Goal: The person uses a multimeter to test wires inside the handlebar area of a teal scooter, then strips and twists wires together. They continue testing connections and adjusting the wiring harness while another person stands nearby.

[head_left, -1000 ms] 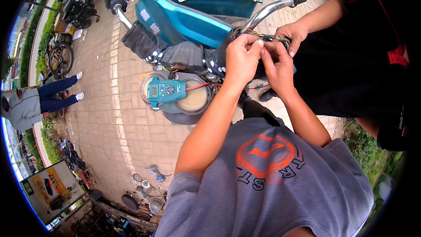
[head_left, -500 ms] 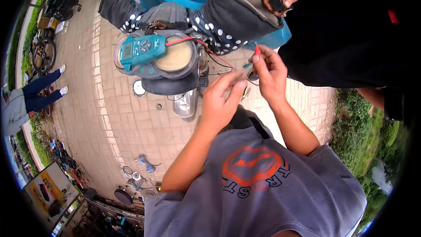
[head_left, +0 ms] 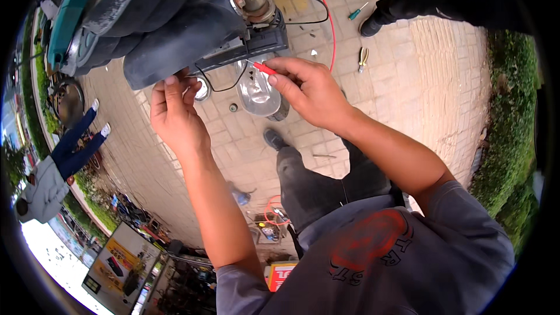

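Observation:
My right hand (head_left: 300, 90) grips a red probe (head_left: 263, 68) whose metal tip points left beneath the vehicle's dark underside. My left hand (head_left: 178, 116), fingers curled, is at the lower edge of a black curved plastic cover (head_left: 181, 41); what its fingertips hold is hidden. Between my hands a thin black lead (head_left: 221, 88) hangs in a loop, and a clear lamp housing (head_left: 256, 98) lies below. A black housing (head_left: 268, 41) sits above the probe beside a metal tube (head_left: 254, 3). The red lead (head_left: 332, 35) runs down behind my right hand.
A screwdriver (head_left: 356, 13) and pliers (head_left: 363, 60) lie on the paving by a co-worker's dark-trousered leg (head_left: 396, 6). A standing person (head_left: 44, 181) and a bicycle wheel (head_left: 68, 102) are at left, a hedge (head_left: 501, 128) at right, a board (head_left: 114, 265) at lower left.
My view has tipped onto the vehicle's underside. My hands have left the upper wire bundle and separated, left toward the cover, right holding the probe. The co-worker's hand with the connector has left view.

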Motion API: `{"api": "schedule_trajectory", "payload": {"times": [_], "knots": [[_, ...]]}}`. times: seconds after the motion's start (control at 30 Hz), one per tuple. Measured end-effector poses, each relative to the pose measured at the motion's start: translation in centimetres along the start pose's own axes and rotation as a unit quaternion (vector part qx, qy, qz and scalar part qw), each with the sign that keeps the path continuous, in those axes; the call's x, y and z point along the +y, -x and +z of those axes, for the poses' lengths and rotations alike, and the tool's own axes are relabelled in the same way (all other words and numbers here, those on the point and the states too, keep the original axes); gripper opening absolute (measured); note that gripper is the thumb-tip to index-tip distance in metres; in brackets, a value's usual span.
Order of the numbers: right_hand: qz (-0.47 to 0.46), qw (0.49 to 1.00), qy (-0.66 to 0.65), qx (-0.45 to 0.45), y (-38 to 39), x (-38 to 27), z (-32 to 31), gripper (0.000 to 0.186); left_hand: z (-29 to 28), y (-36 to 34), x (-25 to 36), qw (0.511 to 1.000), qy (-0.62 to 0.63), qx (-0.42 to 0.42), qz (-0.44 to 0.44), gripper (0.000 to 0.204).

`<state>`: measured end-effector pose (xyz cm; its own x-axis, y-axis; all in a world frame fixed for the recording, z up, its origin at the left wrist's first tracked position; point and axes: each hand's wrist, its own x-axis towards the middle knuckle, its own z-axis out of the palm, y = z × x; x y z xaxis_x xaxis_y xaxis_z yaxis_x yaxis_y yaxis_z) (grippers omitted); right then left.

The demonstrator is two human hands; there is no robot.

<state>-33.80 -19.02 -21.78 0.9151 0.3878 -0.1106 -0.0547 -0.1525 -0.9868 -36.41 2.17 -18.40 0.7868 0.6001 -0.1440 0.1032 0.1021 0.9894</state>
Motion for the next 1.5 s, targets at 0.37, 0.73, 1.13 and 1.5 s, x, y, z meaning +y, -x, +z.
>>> {"api": "schedule_trajectory", "payload": {"times": [0.37, 0.73, 1.13, 1.5], "knots": [[-0.221, 0.939, 0.043, 0.259, -3.4, 4.8, 8.3, 0.020, -2.3, -4.6, -4.2, 0.980, -0.037, -0.144, 0.129, 0.024], [-0.247, 0.912, 0.120, 0.305, -4.7, 4.1, 9.0, 0.014, 0.4, -7.1, -3.0, 0.972, 0.018, -0.161, 0.171, 0.024], [-0.244, 0.918, 0.052, 0.309, -5.9, 3.8, 9.8, 0.013, 2.1, -9.3, -2.2, 0.973, -0.037, -0.194, 0.123, 0.022], [-0.269, 0.908, 0.024, 0.320, -6.4, 3.8, 10.9, 0.013, 0.9, -11.0, -1.7, 0.950, 0.051, -0.307, 0.005, 0.011]]}}
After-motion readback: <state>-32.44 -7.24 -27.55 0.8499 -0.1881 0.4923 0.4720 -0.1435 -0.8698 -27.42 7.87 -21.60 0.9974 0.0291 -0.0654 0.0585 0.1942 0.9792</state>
